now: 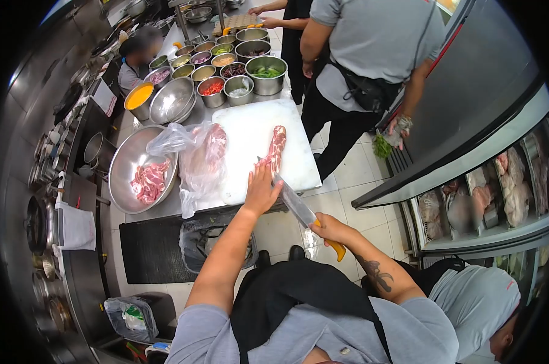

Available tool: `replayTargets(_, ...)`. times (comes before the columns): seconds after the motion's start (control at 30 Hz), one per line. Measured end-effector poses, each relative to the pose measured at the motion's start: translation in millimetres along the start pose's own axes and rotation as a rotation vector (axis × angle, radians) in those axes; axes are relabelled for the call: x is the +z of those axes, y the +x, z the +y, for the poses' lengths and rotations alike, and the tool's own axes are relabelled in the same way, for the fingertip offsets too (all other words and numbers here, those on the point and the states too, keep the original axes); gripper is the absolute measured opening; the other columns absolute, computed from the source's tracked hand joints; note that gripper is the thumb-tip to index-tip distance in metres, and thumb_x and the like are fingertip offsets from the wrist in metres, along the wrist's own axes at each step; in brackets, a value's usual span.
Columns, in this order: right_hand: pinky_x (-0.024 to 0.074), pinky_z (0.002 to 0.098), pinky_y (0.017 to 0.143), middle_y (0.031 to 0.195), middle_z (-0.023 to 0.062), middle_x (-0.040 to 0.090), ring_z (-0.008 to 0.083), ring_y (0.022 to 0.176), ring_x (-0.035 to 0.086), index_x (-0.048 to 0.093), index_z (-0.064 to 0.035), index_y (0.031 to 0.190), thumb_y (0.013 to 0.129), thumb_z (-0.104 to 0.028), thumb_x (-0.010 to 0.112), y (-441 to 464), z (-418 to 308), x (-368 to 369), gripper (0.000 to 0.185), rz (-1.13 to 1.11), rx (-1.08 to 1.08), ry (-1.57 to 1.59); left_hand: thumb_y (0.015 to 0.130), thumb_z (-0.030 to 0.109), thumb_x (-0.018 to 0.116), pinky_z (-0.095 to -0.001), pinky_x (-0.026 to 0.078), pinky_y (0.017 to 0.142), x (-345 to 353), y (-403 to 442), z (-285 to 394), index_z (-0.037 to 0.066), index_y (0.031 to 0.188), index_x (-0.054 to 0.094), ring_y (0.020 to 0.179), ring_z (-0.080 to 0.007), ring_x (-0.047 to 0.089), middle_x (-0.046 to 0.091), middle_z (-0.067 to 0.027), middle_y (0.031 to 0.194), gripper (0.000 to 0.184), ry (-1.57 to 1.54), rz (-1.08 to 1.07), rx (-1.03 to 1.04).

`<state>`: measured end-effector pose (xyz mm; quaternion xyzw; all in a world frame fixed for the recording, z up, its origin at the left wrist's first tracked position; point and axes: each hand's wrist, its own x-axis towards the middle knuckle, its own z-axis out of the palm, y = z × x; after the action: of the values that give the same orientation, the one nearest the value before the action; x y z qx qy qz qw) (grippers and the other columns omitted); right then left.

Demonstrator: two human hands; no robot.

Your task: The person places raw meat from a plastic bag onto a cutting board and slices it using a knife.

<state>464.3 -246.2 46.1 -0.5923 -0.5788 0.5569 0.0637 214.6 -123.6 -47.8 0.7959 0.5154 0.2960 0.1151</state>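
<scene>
Right hand (332, 229), below right of frame centre, grasps knife (297, 204); left hand (263, 187), centre, lies unclenched against meat strip (278, 144).

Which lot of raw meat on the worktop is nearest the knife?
The long piece on the white board, its near end by the knife and left hand; the bagged meat and the meat pile in the large steel bowl lie farther left.

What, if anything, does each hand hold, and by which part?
The right hand grips the knife by its yellow handle; the left hand touches the meat's near end, grip unclear.
</scene>
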Motion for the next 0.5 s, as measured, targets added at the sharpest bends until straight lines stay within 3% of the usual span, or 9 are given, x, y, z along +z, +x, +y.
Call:
replayTargets(0.13, 0.0508, 0.0354, 0.044, 0.076, 0.0124, 0.061, 0.0202, 0.047, 0.062, 0.052, 0.0053, 0.103, 0.104, -0.030, 0.059, -3, -9, -2, 0.037, 0.020, 0.009, -0.060, 0.087, 0.023, 0.071, -0.0535, 0.042, 0.103, -29, 29, 17, -0.001, 0.122, 0.061, 0.124, -0.0399, 0.054, 0.058, -0.0242, 0.130, 0.044, 0.000, 0.006, -0.078)
replayTargets(0.17, 0.0511, 0.0357, 0.044, 0.076, 0.0132, 0.061, 0.0206, 0.047, 0.062, 0.051, 0.0056, 0.102, 0.104, -0.031, 0.059, -6, -10, -2, 0.038, 0.022, 0.011, -0.080, 0.079, 0.014, 0.073, -0.0511, 0.045, 0.089, -24, 36, 16, 0.003, 0.102, 0.064, 0.103, -0.0352, 0.061, 0.065, -0.0172, 0.107, 0.027, 0.102, 0.132, -0.045)
replayTargets(0.3, 0.0518, 0.0387, 0.045, 0.078, 0.0189, 0.063, 0.0244, 0.048, 0.064, 0.053, 0.0102, 0.108, 0.103, -0.028, 0.058, -22, -19, -4, 0.038, 0.032, 0.016, -0.100, 0.079, 0.012, 0.071, -0.0513, 0.051, 0.077, -15, 60, 0, 0.004, 0.088, 0.069, 0.082, -0.0376, 0.070, 0.071, -0.0166, 0.085, 0.012, 0.259, 0.019, -0.140)
replayTargets(0.4, 0.0515, 0.0395, 0.046, 0.077, 0.0190, 0.064, 0.0244, 0.048, 0.063, 0.053, 0.0097, 0.108, 0.103, -0.028, 0.057, -45, -19, -8, 0.038, 0.012, 0.056, -0.129, 0.083, 0.014, 0.069, -0.0499, 0.055, 0.075, -7, 67, -24, 0.003, 0.088, 0.068, 0.082, -0.0382, 0.072, 0.072, -0.0203, 0.085, 0.012, 0.241, -0.034, -0.246)
replayTargets(0.5, 0.0513, 0.0401, 0.046, 0.076, 0.0190, 0.064, 0.0250, 0.048, 0.063, 0.053, 0.0089, 0.108, 0.104, -0.028, 0.056, -66, -14, -10, 0.037, 0.012, 0.086, -0.158, 0.087, 0.016, 0.065, -0.0478, 0.056, 0.078, -1, 61, -79, -0.001, 0.091, 0.071, 0.084, -0.0374, 0.074, 0.074, -0.0229, 0.088, 0.019, -0.121, 0.004, -0.371)
